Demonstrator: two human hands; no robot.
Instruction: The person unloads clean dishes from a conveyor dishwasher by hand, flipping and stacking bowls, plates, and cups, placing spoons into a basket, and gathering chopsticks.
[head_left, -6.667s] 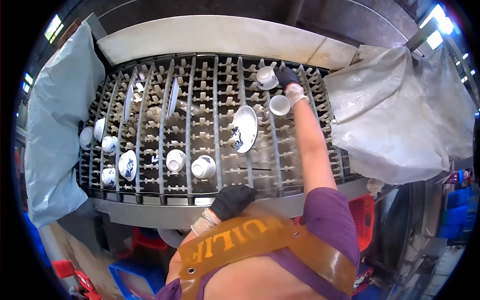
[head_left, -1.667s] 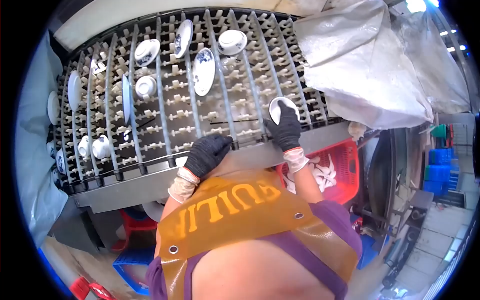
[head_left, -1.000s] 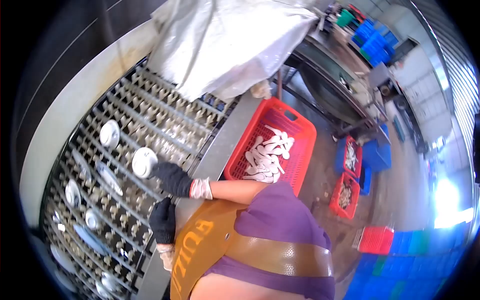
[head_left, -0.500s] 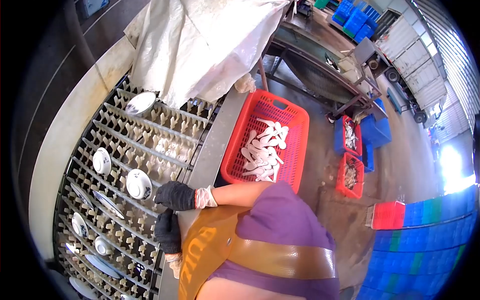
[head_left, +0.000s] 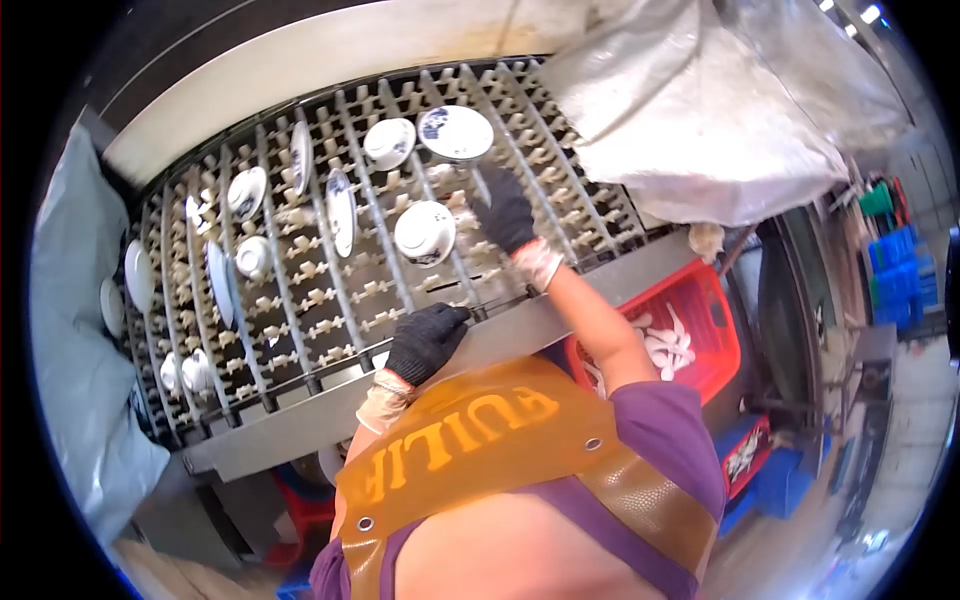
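My right hand (head_left: 507, 208), in a black glove, reaches over the pegged conveyor (head_left: 350, 290), its fingers blurred and pointing up toward an oval plate. That white plate (head_left: 455, 133) with blue patterns lies on the pegs just beyond the fingertips. Left of the hand sits a bowl (head_left: 425, 234), apart from it. My left hand (head_left: 430, 340), gloved too, rests with curled fingers at the conveyor's near metal edge; what it holds, if anything, is hidden. Farther left, a bowl (head_left: 389, 144) and an upright oval plate (head_left: 341, 212) stand among the pegs.
More dishes, including a small bowl (head_left: 254, 258) and a plate (head_left: 139, 277), sit toward the left. Plastic sheets hang at the left (head_left: 85, 330) and right (head_left: 700, 130) ends. A red basket (head_left: 715, 335) of white spoons stands below the right edge.
The view has swung back from the floor and crates at the right to the conveyor. My right hand has moved from the near edge out over the pegs; my left stays near the edge.
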